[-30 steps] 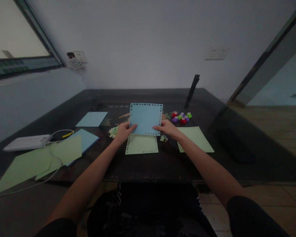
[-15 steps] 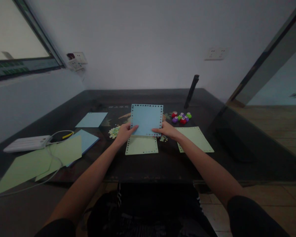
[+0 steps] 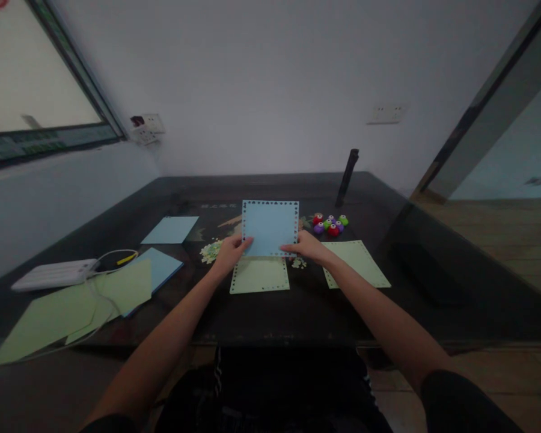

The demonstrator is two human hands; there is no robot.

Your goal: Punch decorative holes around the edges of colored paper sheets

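A light blue sheet (image 3: 270,225) with a row of small punched shapes along its edges is held up over the table. My left hand (image 3: 231,251) pinches its lower left side, thumb on the front. On its lower right side, my right hand (image 3: 307,245) grips it the same way. Below and partly behind it lies a pale green sheet (image 3: 260,278) with punched edges. Another punched green sheet (image 3: 358,264) lies to the right, under my right forearm.
Several red, green and purple balls with eyes (image 3: 330,225) sit behind the right sheet, near a black upright stick (image 3: 347,178). At left are a blue sheet (image 3: 171,230), stacked green sheets (image 3: 49,322), a white power strip (image 3: 54,275) and its cable, on the dark table (image 3: 270,319).
The whole view has shifted, with the table appearing slightly lower. Both hands still hold the blue sheet, which looks almost unmoved over the table.
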